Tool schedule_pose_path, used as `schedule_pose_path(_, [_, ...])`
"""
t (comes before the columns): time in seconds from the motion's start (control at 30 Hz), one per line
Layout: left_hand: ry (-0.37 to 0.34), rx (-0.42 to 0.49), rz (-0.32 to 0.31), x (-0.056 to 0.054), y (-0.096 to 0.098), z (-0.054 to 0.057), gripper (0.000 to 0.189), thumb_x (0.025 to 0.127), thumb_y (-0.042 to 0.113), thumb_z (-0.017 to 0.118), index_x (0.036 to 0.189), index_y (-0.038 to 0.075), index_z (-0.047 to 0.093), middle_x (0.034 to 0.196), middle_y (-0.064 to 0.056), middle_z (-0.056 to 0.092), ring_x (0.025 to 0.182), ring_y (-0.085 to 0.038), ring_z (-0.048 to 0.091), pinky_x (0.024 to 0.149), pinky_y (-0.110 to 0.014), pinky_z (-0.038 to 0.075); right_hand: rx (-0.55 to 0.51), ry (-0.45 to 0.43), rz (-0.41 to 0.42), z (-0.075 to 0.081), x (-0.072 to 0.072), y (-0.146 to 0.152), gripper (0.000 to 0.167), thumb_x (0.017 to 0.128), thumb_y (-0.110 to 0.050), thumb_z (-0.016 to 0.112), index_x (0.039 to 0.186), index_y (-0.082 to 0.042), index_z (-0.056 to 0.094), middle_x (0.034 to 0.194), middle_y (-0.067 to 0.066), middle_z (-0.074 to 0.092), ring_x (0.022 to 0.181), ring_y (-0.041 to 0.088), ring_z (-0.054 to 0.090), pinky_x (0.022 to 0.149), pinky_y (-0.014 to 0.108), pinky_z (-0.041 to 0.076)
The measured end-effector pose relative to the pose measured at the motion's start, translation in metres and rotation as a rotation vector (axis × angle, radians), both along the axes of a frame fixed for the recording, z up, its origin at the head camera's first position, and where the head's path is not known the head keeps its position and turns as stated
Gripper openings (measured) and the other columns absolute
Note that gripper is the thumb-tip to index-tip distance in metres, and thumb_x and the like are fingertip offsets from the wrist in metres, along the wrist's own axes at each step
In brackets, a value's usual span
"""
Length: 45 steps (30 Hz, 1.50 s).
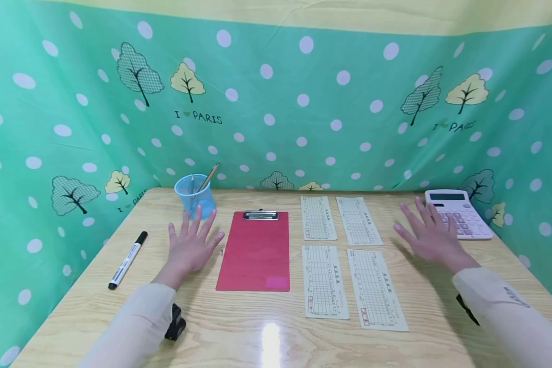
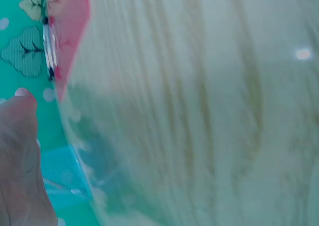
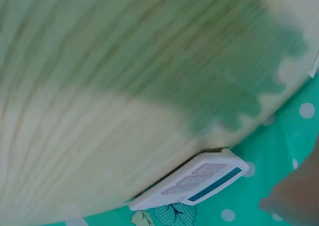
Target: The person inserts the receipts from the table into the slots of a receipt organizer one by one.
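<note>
In the head view my left hand (image 1: 191, 249) is spread palm down, holding nothing, between a marker (image 1: 128, 260) and a red clipboard (image 1: 256, 251). Just beyond its fingertips stands a blue mesh pen cup (image 1: 196, 197) with pencils in it. My right hand (image 1: 430, 236), also spread with bare fingers, overlaps the left side of a pink calculator (image 1: 464, 217). Left of that hand, several printed paper slips (image 1: 324, 281) lie in two rows. The right wrist view shows the calculator (image 3: 194, 178) near the table's far edge, with part of the hand (image 3: 294, 193) beside it.
A light wood-grain table (image 1: 221, 327) carries everything. Green polka-dot cloth (image 1: 276, 112) hangs along its back and sides. The clipboard's metal clip (image 1: 260, 215) faces the back. Dark wrist-worn devices (image 1: 175, 323) show below the sleeves.
</note>
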<state>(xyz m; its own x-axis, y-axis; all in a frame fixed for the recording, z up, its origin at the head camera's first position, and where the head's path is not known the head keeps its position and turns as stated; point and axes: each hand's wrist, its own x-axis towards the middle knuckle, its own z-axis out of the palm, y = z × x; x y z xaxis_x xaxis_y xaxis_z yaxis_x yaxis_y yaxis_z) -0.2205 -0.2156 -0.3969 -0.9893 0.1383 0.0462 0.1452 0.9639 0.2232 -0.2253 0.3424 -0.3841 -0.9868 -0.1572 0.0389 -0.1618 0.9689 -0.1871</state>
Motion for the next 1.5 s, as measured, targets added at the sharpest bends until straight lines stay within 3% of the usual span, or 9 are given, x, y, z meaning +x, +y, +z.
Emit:
schedule_pose_path(0.17, [0.023,-0.019,-0.067,0.004,0.02,0.014,0.07,0.107,0.046,0.043,0.164,0.021,0.014,0.169,-0.019,0.002,0.15,-0.051,0.003,0.113,-0.074,-0.001,0.007,0.179,0.055,0.007,0.0,0.0,0.07,0.108,-0.05,0.038,0.162,-0.01,0.019,0.167,0.024,0.006,0.148,0.052,0.012,0.108,0.078,0.005])
schedule_pose_path(0.27, [0.085,-0.025,-0.113,0.004,0.031,0.019,0.07,0.105,0.041,0.052,0.164,0.019,0.021,0.168,-0.018,0.01,0.15,-0.049,0.011,0.114,-0.073,0.005,0.013,0.276,0.083,0.013,0.0,-0.003,0.064,0.108,-0.044,0.044,0.157,-0.004,0.031,0.162,0.027,0.022,0.142,0.052,0.025,0.107,0.074,0.017])
schedule_pose_path(0.47, [0.235,0.001,-0.179,-0.009,0.04,0.025,0.071,0.097,0.03,0.07,0.158,0.013,0.038,0.164,-0.02,0.026,0.145,-0.044,0.031,0.114,-0.07,0.02,-0.028,0.351,0.099,0.028,0.002,-0.013,0.057,0.107,-0.038,0.048,0.151,-0.001,0.041,0.155,0.029,0.034,0.135,0.054,0.035,0.104,0.071,0.028])
schedule_pose_path(0.63, [0.285,0.055,-0.206,-0.023,0.044,0.029,0.064,0.092,0.02,0.077,0.148,0.007,0.051,0.158,-0.024,0.036,0.139,-0.045,0.041,0.11,-0.065,0.033,-0.053,0.364,0.088,0.038,0.006,-0.021,0.056,0.106,-0.037,0.052,0.148,0.0,0.044,0.15,0.03,0.039,0.132,0.055,0.038,0.101,0.072,0.032])
schedule_pose_path(0.8, [0.255,0.121,-0.192,-0.033,0.046,0.027,0.058,0.091,0.016,0.077,0.144,0.005,0.056,0.154,-0.026,0.042,0.137,-0.047,0.043,0.108,-0.064,0.036,-0.094,0.371,0.094,0.044,0.012,-0.03,0.055,0.103,-0.034,0.06,0.145,0.0,0.048,0.147,0.028,0.042,0.126,0.055,0.044,0.098,0.071,0.037])
schedule_pose_path(1.03, [0.111,0.258,-0.138,-0.044,0.054,0.024,0.053,0.094,0.015,0.074,0.143,0.002,0.057,0.154,-0.026,0.041,0.142,-0.047,0.037,0.111,-0.059,0.036,-0.211,0.375,0.112,0.044,0.019,-0.047,0.051,0.096,-0.03,0.072,0.134,0.002,0.059,0.136,0.026,0.052,0.116,0.051,0.054,0.09,0.066,0.045])
schedule_pose_path(1.23, [0.071,0.309,-0.107,-0.051,0.063,0.021,0.05,0.096,0.015,0.072,0.142,0.001,0.057,0.151,-0.026,0.046,0.141,-0.045,0.039,0.113,-0.057,0.034,-0.345,0.28,0.111,0.045,0.028,-0.069,0.052,0.093,-0.034,0.076,0.13,0.0,0.063,0.133,0.024,0.057,0.121,0.047,0.052,0.096,0.066,0.043])
schedule_pose_path(1.5, [0.045,0.36,-0.065,-0.059,0.07,0.015,0.05,0.095,0.013,0.072,0.143,0.003,0.057,0.146,-0.024,0.052,0.135,-0.041,0.047,0.11,-0.053,0.041,-0.492,0.18,0.126,0.044,0.037,-0.101,0.046,0.092,-0.031,0.078,0.126,-0.002,0.067,0.128,0.017,0.062,0.117,0.04,0.059,0.095,0.055,0.052])
